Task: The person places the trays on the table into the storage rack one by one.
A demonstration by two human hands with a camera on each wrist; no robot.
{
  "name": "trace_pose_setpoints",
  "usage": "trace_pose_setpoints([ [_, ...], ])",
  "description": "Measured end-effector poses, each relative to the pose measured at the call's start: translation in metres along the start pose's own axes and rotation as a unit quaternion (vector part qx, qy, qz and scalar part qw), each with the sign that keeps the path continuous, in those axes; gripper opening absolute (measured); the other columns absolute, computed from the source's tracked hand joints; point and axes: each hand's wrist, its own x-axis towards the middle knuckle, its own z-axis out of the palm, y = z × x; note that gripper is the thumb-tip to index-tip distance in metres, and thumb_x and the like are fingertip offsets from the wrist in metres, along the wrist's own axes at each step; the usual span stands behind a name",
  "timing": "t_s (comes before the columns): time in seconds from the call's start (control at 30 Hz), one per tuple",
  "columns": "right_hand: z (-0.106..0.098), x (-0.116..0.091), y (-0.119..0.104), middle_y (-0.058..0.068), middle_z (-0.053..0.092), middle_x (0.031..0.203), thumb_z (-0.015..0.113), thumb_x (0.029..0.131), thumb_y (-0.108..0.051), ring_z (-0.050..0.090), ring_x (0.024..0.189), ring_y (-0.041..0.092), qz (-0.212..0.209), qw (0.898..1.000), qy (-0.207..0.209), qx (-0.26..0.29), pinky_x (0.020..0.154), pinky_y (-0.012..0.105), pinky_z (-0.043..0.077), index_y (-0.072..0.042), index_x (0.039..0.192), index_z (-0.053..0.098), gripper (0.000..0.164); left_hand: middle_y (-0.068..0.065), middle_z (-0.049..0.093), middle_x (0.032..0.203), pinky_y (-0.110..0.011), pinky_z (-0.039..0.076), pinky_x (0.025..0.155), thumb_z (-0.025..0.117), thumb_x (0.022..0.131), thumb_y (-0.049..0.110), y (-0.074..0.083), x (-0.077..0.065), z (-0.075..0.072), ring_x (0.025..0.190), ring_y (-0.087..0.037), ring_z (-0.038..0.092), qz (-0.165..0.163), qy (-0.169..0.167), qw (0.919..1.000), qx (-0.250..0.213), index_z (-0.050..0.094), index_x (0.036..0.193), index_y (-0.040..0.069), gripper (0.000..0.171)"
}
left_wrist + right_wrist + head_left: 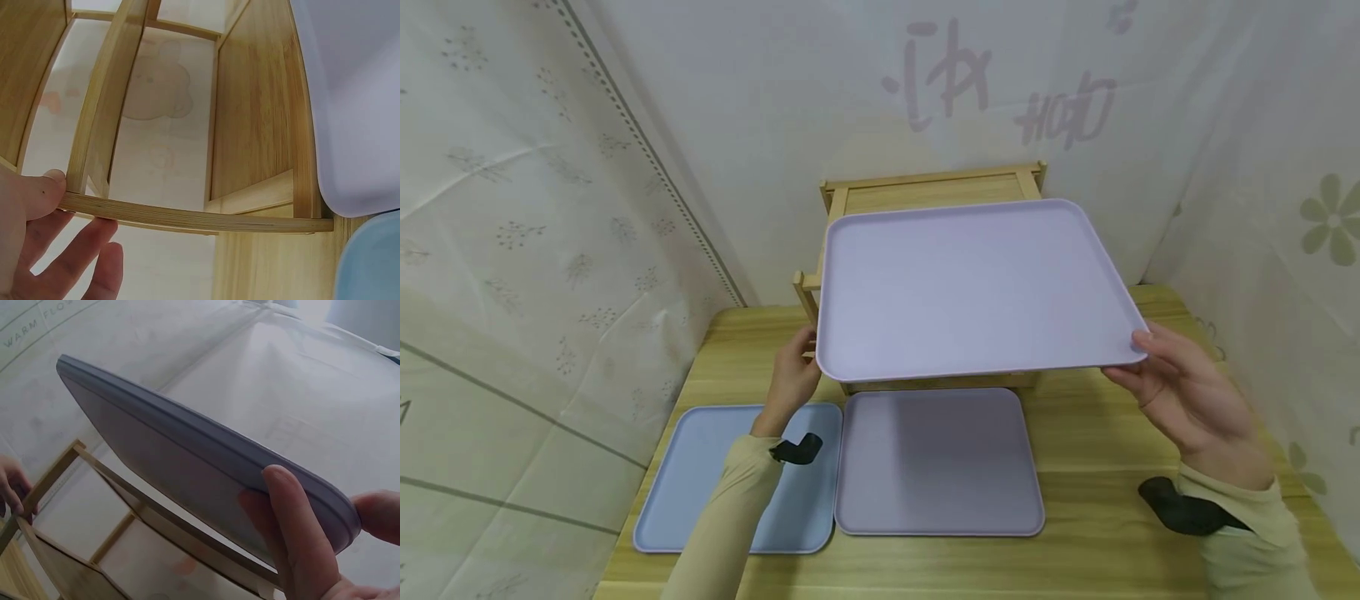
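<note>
A lilac tray [977, 292] hangs tilted in the air before and above a light wooden rack [187, 215]. My right hand [1195, 392] pinches its near right corner, thumb on the upper rim; the right wrist view shows fingers [294, 525] against its underside. Down at the left, my left hand [792, 375] grips the rack's frame, with the thumb over a bar and fingers beneath in the left wrist view. The raised tray hides much of the rack in the head view.
On the wooden table [1097, 492], a second lilac tray [936, 462] lies flat in front of the rack. A blue tray [700, 458] lies beside it, partly under my left forearm. Patterned white curtains [580, 217] hang behind and at both sides.
</note>
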Motion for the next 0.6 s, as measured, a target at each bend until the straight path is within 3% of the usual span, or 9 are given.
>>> trace_pose_setpoints([
  [0.2, 0.003, 0.011, 0.006, 0.021, 0.055, 0.135, 0.008, 0.102, 0.003, 0.060, 0.118, 0.034, -0.006, 0.999, 0.019, -0.028, 0.097, 0.039, 0.051, 0.007, 0.142, 0.040, 0.051, -0.020, 0.067, 0.115, -0.043, 0.059, 0.075, 0.057, 0.088, -0.006, 0.002, -0.001, -0.001, 0.100, -0.033, 0.067, 0.010, 0.008, 0.9999, 0.002, 0.061, 0.122, 0.000, 0.034],
  [0.6, 0.000, 0.030, 0.010, 0.020, 0.063, 0.126, 0.015, 0.102, 0.005, 0.066, 0.109, 0.031, -0.009, 0.997, 0.046, -0.054, 0.093, 0.037, 0.053, 0.009, 0.133, 0.051, 0.047, -0.019, 0.068, 0.115, -0.047, 0.058, 0.076, 0.063, 0.091, 0.002, 0.003, 0.001, 0.001, 0.098, -0.035, 0.068, -0.007, 0.004, 0.9999, 0.009, 0.060, 0.124, 0.003, 0.033],
])
